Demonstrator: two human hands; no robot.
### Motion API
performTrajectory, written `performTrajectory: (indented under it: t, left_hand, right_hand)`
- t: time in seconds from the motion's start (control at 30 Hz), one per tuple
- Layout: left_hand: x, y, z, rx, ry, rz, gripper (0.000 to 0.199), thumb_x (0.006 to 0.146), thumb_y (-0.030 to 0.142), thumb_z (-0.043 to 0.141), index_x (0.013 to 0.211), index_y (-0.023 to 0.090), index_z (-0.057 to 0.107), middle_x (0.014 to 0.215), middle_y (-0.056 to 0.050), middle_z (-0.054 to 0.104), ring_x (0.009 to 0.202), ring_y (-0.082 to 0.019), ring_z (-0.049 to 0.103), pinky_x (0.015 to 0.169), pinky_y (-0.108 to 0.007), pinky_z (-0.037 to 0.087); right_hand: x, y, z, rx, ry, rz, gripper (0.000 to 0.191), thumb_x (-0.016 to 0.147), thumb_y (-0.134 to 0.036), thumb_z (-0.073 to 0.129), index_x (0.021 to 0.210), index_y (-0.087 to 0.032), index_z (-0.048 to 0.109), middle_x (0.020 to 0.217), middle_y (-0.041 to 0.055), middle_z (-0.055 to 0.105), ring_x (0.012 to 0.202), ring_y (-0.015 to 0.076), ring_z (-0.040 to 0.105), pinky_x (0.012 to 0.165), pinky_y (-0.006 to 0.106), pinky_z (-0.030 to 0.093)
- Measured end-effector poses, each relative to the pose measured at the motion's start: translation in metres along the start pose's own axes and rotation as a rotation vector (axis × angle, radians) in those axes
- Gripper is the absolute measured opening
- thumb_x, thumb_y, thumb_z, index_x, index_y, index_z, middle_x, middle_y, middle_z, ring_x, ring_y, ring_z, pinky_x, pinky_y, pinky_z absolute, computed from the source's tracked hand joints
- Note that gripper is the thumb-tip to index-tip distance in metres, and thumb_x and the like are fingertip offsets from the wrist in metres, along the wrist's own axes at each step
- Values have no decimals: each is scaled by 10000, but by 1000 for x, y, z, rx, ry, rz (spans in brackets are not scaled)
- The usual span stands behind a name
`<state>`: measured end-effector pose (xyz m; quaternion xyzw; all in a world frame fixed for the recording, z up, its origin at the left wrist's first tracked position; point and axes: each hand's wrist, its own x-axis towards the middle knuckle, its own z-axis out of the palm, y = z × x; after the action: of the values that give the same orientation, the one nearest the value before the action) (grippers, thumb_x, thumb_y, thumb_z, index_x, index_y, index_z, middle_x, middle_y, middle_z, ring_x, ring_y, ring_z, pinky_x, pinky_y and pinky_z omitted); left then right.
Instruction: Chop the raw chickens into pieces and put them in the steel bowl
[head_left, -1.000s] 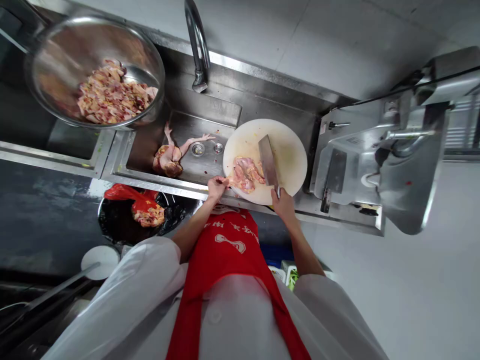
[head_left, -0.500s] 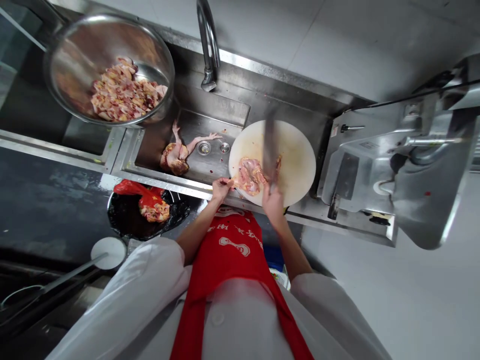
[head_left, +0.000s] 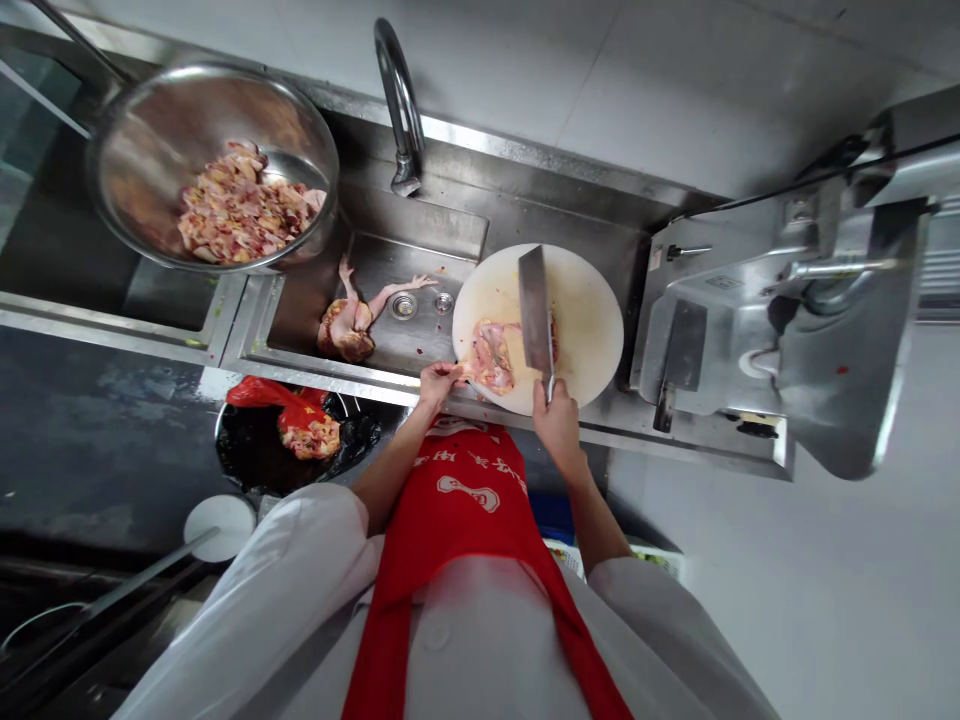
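Note:
On the round white cutting board (head_left: 589, 330) lies a piece of raw poultry (head_left: 491, 358). My left hand (head_left: 438, 382) pinches its left end at the board's edge. My right hand (head_left: 556, 415) is closed round the handle of a cleaver (head_left: 535, 310), whose broad blade points away from me over the board, right of the meat. Some more meat shows partly behind the blade's right side. In the sink (head_left: 382, 330) left of the board rests another raw bird piece with feet (head_left: 351, 325).
A large steel bowl (head_left: 307, 110) of chopped meat stands at the upper left. A faucet (head_left: 401, 110) rises behind the sink. Below the counter is a black-lined bin (head_left: 247, 440) with a red bag. At the right, a second cleaver (head_left: 684, 345) lies by a metal machine (head_left: 817, 400).
The cleaver, blurred before, now shows sharply. My right hand has moved right with it, away from the piece under my left hand. The camera view has shifted slightly.

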<state>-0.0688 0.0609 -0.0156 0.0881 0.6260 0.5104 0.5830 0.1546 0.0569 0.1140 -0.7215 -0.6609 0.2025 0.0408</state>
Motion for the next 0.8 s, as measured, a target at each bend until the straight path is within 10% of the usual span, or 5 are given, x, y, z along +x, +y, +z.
performTrajectory:
  t: [0.23,0.57,0.8]
  left_hand:
    - [3,-2,-1,17,0,-32,346,559,295,915,704,132,646,637,-10,671,502,-123,614,517,-264,537]
    - [24,19,-11,141,-199,-118,260,614,157,884,689,110,639,629,-30,677,515,-125,638,516,-251,558]
    - [33,16,-10,145,-251,-111,272,606,116,878,664,117,613,576,-25,643,477,-137,623,483,-259,531]
  right_hand:
    - [-42,-3,19,-18,-180,-11,304,1034,-396,388,1002,-152,566,765,92,676,678,193,615,602,266,286]
    - [-55,-26,27,-39,-68,63,294,1022,-383,427,977,-136,581,750,110,673,676,203,626,608,267,326]
    - [-49,-37,-37,115,619,36,500,1033,-517,267,1093,-130,577,791,128,647,719,238,644,623,321,414]
